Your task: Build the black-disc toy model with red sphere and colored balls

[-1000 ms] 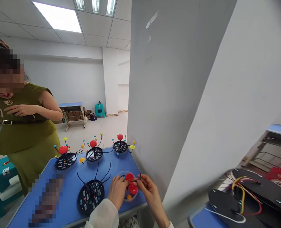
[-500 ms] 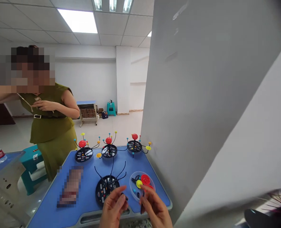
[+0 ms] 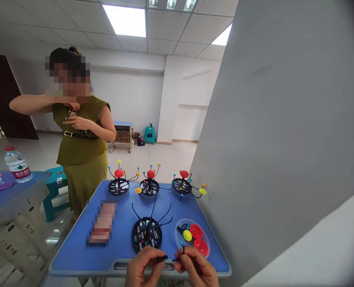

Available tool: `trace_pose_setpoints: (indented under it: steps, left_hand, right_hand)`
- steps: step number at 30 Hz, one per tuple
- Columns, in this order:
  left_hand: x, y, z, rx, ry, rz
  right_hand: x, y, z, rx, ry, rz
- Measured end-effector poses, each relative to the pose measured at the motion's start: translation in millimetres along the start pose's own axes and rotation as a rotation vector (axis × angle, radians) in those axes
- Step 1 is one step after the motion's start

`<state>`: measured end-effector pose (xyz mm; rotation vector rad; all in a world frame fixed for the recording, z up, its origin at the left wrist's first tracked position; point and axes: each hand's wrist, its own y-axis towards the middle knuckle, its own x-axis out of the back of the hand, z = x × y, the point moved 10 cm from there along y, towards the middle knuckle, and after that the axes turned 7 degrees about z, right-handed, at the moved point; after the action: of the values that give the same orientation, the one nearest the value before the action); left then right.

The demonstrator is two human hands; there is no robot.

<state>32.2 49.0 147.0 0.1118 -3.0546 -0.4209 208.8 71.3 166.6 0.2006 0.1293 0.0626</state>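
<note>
Drawn back from the clear tub since a second ago, both hands face each other at the near edge of the blue surface. Left hand pinches a short dark rod, long axis sideways; right hand pinches a small black piece, the two nearly end to end. Just beyond, nearer the left hand, lies a black disc with bent arms; the tub, holding red domes, sits beyond the right. Farther off stand three red-balled models, then a person in green.

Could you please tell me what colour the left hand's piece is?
The piece is black, clearest in the head view.
</note>
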Motion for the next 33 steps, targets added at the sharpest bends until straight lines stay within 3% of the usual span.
trace_pose_setpoints:
  steps: [5, 11, 16, 24, 27, 33]
  left_hand:
    - [1.7, 0, -11, -0.063, 0.111, 0.037]
    - [-5.8, -1, -9, -0.064, 0.141, 0.181]
    - [-6.8, -2, -11, -0.077, 0.192, 0.172]
    - [-11.0, -3, -20, -0.076, 0.230, 0.185]
    - [-10.7, -6, -27, -0.063, 0.209, 0.126]
    - [-13.2, -12, -39, -0.127, 0.250, 0.060]
  right_hand:
    - [-4, -1, -11, -0.097, 0.062, -0.004]
    - [-4, -5, -10, -0.102, 0.088, -0.025]
    - [-4, -7, -11, -0.126, 0.093, -0.035]
    - [-6, -10, -12, -0.193, 0.091, 0.055]
    - [-5, -10, -14, -0.210, 0.052, 0.081]
    - [-3, -10, 7, -0.013, -0.219, 0.113]
